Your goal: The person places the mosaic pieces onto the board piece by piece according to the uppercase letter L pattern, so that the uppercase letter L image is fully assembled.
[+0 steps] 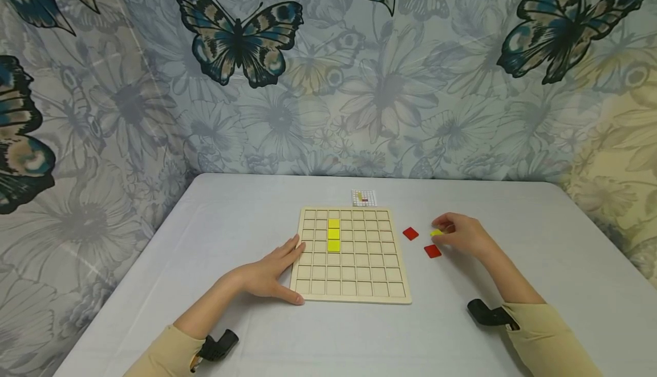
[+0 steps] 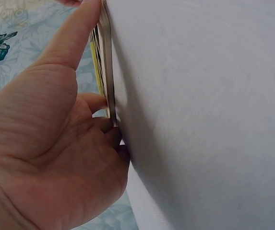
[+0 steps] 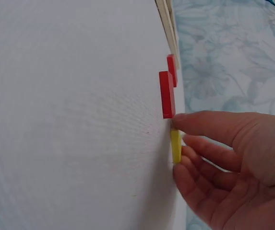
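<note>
A light wooden grid board (image 1: 354, 274) lies on the table, with several yellow square tiles (image 1: 333, 234) in a line down one of its columns. My left hand (image 1: 269, 268) rests against the board's left edge, fingers spread and thumb at the near corner. In the left wrist view, the fingertips sit right at the board's rim (image 2: 108, 62). My right hand (image 1: 462, 234) pinches a loose yellow tile (image 3: 176, 146) between thumb and fingertips, low at the tabletop. Two red tiles, one nearer the board (image 1: 410, 233) and one by the thumb (image 1: 433, 251), lie flat beside it.
Behind the board's far edge lies a small white card (image 1: 363, 198) printed with a coloured grid. A white cloth covers the table (image 1: 246, 206). Butterfly-patterned fabric (image 1: 380, 109) rises at the table's back. Black wrist devices (image 1: 220, 345) sit at both sleeves.
</note>
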### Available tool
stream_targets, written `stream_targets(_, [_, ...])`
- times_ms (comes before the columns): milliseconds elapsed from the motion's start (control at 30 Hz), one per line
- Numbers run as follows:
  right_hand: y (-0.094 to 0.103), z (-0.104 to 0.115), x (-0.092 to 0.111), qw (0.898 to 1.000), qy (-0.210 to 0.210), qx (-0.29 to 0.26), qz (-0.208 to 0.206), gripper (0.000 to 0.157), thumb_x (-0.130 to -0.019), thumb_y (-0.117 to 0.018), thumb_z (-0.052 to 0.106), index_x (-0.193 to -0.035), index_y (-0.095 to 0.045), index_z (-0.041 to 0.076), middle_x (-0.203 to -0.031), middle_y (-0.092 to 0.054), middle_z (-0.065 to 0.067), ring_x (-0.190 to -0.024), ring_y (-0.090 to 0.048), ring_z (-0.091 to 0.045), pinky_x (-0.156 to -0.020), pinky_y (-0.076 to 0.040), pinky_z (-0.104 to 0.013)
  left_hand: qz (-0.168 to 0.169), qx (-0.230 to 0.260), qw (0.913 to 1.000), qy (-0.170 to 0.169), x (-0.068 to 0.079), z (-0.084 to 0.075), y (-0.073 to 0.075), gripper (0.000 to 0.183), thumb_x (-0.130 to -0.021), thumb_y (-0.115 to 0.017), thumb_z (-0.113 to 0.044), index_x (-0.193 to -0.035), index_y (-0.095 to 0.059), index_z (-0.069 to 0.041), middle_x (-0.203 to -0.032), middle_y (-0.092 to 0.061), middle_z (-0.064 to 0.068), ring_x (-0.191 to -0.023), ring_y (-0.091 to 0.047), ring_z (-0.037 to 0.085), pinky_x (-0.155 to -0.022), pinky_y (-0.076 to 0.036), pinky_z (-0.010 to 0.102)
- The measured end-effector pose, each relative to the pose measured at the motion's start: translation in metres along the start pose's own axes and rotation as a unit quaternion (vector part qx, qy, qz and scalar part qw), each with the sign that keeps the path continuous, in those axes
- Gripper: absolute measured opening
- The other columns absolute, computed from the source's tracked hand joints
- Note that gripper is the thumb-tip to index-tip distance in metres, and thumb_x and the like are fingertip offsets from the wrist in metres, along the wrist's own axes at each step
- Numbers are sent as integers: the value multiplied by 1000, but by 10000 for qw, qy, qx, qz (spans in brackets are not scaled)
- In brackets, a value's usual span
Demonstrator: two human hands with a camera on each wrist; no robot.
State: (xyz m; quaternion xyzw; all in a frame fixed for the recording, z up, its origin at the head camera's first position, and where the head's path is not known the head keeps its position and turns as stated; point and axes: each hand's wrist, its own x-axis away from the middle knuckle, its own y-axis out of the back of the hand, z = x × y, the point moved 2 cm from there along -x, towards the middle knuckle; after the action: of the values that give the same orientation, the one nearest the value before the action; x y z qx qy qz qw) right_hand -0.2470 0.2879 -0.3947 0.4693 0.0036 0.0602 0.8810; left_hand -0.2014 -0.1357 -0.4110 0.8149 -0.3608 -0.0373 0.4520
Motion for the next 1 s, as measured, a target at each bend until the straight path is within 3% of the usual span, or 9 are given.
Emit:
stream_targets(333, [-5, 1, 1, 9997, 47, -227, 64, 39, -86, -73, 13, -119, -61, -5, -108, -63, -20, -99, -56, -35, -82, -53, -43, 16, 16, 10000, -17, 0, 1, -1, 114, -78, -78, -53, -157, -10, -9, -163, 7, 10, -148, 4, 29, -116, -9, 53])
stream_targets(1000, [-5, -5, 0, 9997, 33, -144, -175, 38, -82, -79, 19, -110, -65, -4, -94, -64, -11, -88, -56, -26, -71, -49, -33, 19, 5, 10000, -51, -1, 0, 0, 114, -79, -77, -52, -157, -9, -6, -162, 7, 14, -148, 4, 31, -116, -9, 54])
